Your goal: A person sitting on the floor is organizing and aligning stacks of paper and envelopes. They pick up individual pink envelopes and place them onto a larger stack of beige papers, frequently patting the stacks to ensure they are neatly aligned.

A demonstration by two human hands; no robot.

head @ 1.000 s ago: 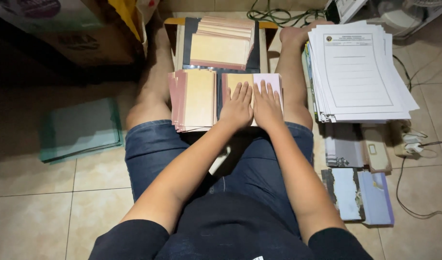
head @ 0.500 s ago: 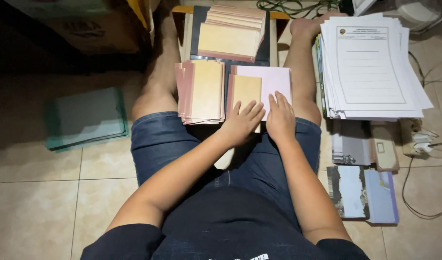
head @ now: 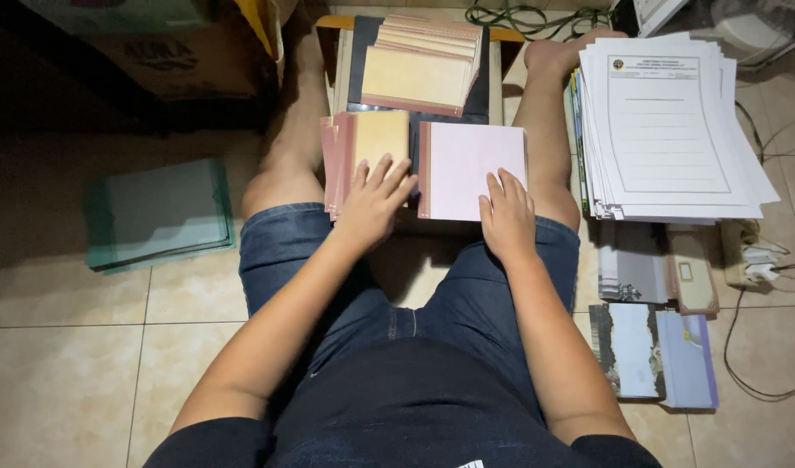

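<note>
Pink-covered booklets [head: 472, 170] lie in a stack on the floor between the person's bare legs, just beside a second stack with a tan cover [head: 369, 149] to its left. The right hand [head: 506, 217] rests flat on the pink stack's near edge, its grip wide with fingers spread and nothing held; the left hand [head: 373, 201] lies the same way on the tan stack, fingers splayed, grip holding nothing. Beyond both stacks a fanned pile of tan booklets [head: 419, 68] sits on a dark board [head: 360, 48]. Crowding the right leg is a thick heap of printed white forms [head: 666, 130], with small notebooks [head: 653, 351] near it and a white power strip [head: 753, 264] with cords. Green folders [head: 159, 212] lie well apart on the left.
</note>
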